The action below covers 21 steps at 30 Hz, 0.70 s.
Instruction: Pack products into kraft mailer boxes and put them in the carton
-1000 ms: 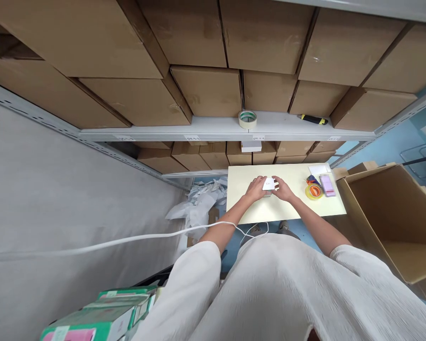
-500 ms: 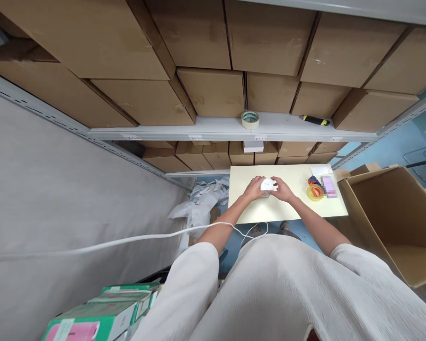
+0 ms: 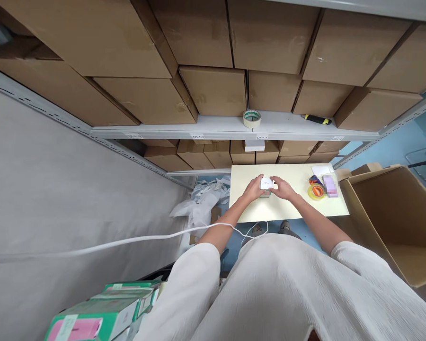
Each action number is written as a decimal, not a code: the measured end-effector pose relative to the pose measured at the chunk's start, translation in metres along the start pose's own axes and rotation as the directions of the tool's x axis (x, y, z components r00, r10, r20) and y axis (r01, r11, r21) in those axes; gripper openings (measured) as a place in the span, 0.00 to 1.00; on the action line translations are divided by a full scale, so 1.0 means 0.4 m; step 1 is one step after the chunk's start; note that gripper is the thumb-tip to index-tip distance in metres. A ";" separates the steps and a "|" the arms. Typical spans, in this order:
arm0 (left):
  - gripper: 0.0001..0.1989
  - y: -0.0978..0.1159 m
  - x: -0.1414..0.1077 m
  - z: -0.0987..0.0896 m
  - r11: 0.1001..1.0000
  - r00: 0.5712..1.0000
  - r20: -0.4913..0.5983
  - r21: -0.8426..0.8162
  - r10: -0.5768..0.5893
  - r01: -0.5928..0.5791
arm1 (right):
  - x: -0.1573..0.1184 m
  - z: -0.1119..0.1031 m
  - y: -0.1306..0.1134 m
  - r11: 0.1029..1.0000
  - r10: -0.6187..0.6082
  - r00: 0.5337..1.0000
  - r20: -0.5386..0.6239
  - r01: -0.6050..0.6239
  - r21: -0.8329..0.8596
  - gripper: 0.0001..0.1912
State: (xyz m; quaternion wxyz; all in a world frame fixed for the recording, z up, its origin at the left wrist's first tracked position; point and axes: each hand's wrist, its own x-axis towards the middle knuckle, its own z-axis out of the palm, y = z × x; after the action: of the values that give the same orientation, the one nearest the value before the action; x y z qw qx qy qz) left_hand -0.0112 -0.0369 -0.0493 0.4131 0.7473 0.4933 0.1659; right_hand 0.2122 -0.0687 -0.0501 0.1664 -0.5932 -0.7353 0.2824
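Observation:
A small box with a white top [image 3: 266, 183] and a greenish side is held between my two hands over the pale yellow table [image 3: 244, 210]. My left hand [image 3: 254, 188] grips its left side, fingers curved round the edge. On the right side, my right hand [image 3: 281, 187] pinches it between thumb and fingers. The print on the white face is too small to read. Whether the box rests on the table cannot be made out.
Yellow tape [image 3: 316, 191] and a blurred purple item [image 3: 330, 185] lie at the table's right. An open carton [image 3: 376, 213] stands beyond. Boxes fill the shelf [image 3: 220, 131], which bears a tape roll [image 3: 252, 119] and a cutter [image 3: 317, 119]. A white cable [image 3: 128, 240] crosses my left arm.
The box has tilted slightly between my hands, so more of its greenish side shows below the white top. Both hands keep their hold. The view has shifted a little.

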 end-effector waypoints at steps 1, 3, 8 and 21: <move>0.48 0.000 0.000 0.000 1.000 1.000 0.000 -0.004 0.002 -0.002 | 0.002 -0.006 -0.004 0.999 -0.025 1.000 0.010 0.025 -0.044 0.31; 0.49 0.000 0.000 0.001 1.000 1.000 -0.001 -0.012 0.006 -0.006 | 0.006 -0.020 -0.015 0.989 -0.069 0.997 0.040 0.074 -0.132 0.28; 0.53 0.002 -0.003 0.002 0.999 1.000 0.006 -0.029 0.020 -0.020 | 0.024 -0.051 -0.043 0.938 -0.154 0.977 0.145 0.191 -0.290 0.19; 0.60 -0.005 -0.016 -0.007 0.995 1.000 0.003 -0.097 0.006 -0.005 | 0.080 -0.048 -0.089 0.659 -0.301 0.865 0.403 0.493 -0.567 0.23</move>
State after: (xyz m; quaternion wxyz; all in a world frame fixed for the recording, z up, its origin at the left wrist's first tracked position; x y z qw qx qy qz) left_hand -0.0169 -0.0408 -0.0481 0.4491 0.7281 0.4819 0.1895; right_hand 0.1881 -0.0384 -0.0161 -0.0964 -0.3910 -0.9143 0.0431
